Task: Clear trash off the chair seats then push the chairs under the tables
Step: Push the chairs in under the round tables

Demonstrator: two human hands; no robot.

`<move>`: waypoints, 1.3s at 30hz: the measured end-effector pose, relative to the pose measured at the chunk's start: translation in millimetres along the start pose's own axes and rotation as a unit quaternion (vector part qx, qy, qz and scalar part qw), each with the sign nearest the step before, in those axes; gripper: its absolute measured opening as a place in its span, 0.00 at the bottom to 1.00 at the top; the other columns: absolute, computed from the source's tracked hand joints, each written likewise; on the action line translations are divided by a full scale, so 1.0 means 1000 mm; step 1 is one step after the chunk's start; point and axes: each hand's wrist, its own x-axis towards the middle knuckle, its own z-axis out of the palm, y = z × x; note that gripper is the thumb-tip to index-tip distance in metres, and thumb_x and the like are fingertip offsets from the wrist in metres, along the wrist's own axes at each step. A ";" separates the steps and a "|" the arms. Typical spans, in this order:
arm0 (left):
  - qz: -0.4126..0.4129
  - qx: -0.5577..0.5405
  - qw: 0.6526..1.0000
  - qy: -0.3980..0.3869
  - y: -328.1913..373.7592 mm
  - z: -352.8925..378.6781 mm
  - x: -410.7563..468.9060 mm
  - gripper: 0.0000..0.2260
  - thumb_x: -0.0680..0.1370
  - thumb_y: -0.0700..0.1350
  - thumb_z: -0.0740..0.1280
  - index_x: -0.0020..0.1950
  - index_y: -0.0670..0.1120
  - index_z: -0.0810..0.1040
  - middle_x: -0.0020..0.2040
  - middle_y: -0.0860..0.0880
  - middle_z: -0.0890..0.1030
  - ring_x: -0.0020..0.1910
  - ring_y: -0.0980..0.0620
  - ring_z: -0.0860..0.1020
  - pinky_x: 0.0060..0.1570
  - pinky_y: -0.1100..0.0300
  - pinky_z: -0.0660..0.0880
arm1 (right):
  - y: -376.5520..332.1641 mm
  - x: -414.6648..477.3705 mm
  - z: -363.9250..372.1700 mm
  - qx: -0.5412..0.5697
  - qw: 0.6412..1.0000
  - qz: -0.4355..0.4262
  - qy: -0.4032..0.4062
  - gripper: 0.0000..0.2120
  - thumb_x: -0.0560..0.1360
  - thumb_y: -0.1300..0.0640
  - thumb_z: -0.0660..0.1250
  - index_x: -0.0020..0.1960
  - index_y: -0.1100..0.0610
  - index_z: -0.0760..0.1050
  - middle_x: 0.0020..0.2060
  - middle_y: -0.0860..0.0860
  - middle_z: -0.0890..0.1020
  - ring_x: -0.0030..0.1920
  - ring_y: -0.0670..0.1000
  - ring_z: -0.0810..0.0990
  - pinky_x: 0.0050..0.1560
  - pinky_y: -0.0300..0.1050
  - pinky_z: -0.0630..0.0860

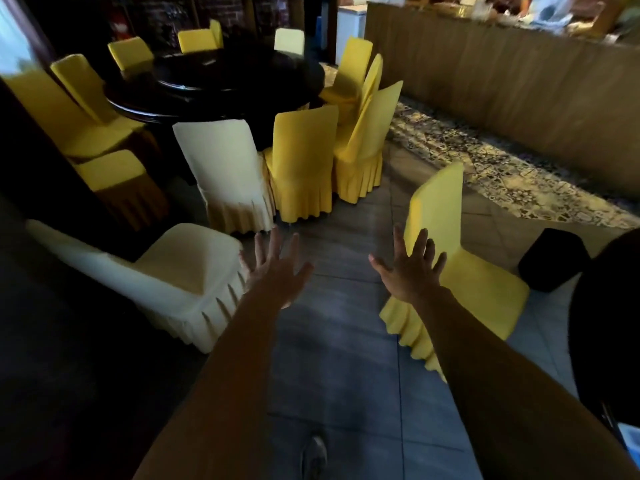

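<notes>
Both my arms reach forward over the tiled floor with fingers spread and nothing in them. My left hand [275, 270] hovers just right of a cream-covered chair [180, 271] whose seat looks bare. In front of a yellow-covered chair [481, 289] that stands alone in the aisle is my right hand [412, 268]; that seat also looks bare. Further ahead a dark round table [214, 84] is ringed by several yellow chairs [304, 161] and a cream chair [228, 171], all with their backs towards me.
A black bin [550, 261] stands on the floor right of the lone yellow chair. A long skirted counter [502, 84] runs along the right beside a patterned floor strip [485, 161]. A dark table edge [52, 323] fills the near left.
</notes>
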 end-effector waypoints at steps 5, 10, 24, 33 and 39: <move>0.005 -0.009 1.000 0.011 0.001 -0.013 0.101 0.33 0.77 0.71 0.48 0.79 0.61 0.44 0.81 0.50 0.38 0.79 0.40 0.39 0.73 0.30 0.42 | -0.011 0.085 -0.003 0.012 1.000 0.017 -0.001 0.43 0.72 0.24 0.47 0.78 0.42 0.34 0.78 0.60 0.38 0.78 0.63 0.41 0.72 0.67 0.37; 0.022 0.005 1.000 -0.011 0.010 -0.005 0.184 0.35 0.76 0.73 0.45 0.79 0.61 0.43 0.81 0.50 0.38 0.79 0.39 0.39 0.71 0.30 0.41 | 0.002 0.158 -0.004 0.015 0.998 0.061 0.002 0.42 0.73 0.24 0.44 0.79 0.42 0.36 0.78 0.61 0.39 0.78 0.63 0.41 0.72 0.67 0.36; 0.020 0.002 0.999 -0.040 0.082 0.013 0.445 0.35 0.75 0.74 0.44 0.78 0.63 0.40 0.78 0.53 0.29 0.77 0.43 0.32 0.70 0.33 0.35 | 0.060 0.420 0.009 0.021 0.993 0.106 -0.048 0.43 0.72 0.23 0.45 0.79 0.42 0.37 0.78 0.61 0.39 0.78 0.63 0.40 0.72 0.68 0.36; -0.029 -0.008 0.998 -0.048 0.098 -0.001 0.576 0.35 0.75 0.74 0.43 0.79 0.63 0.40 0.78 0.52 0.30 0.77 0.44 0.32 0.70 0.35 0.33 | 0.055 0.574 -0.005 0.045 0.992 0.094 -0.071 0.43 0.73 0.25 0.48 0.78 0.42 0.34 0.78 0.62 0.37 0.78 0.64 0.39 0.74 0.67 0.36; -0.008 -0.001 0.999 -0.048 0.095 0.008 0.676 0.35 0.75 0.74 0.45 0.79 0.63 0.42 0.79 0.53 0.32 0.78 0.43 0.34 0.72 0.32 0.37 | 0.051 0.653 0.004 0.043 0.988 0.121 -0.085 0.42 0.75 0.26 0.48 0.78 0.43 0.32 0.78 0.61 0.35 0.78 0.63 0.37 0.74 0.67 0.35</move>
